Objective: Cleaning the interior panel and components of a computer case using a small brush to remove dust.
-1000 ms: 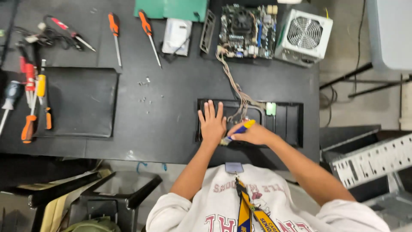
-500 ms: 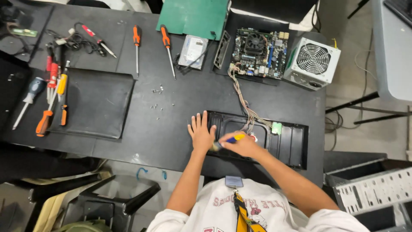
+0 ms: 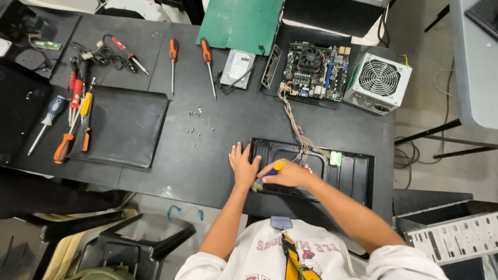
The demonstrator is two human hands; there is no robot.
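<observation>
Screwdriver [image 3: 273, 170] | in right hand [image 3: 287, 175] fingers | left hand [image 3: 244, 166] flat beside

Motherboard [image 3: 314, 71], power supply [image 3: 378, 83] — orange screwdrivers [image 3: 208, 66] lie near a hard drive [image 3: 237, 68].

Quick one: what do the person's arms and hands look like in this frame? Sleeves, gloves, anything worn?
Both hands are bare: no gloves, rings or watch show on the left hand or the right hand. Forearms are uncovered up to short white sleeves of a T-shirt with red print. A blue and yellow lanyard hangs at the chest. No cables run on the arms.
</observation>
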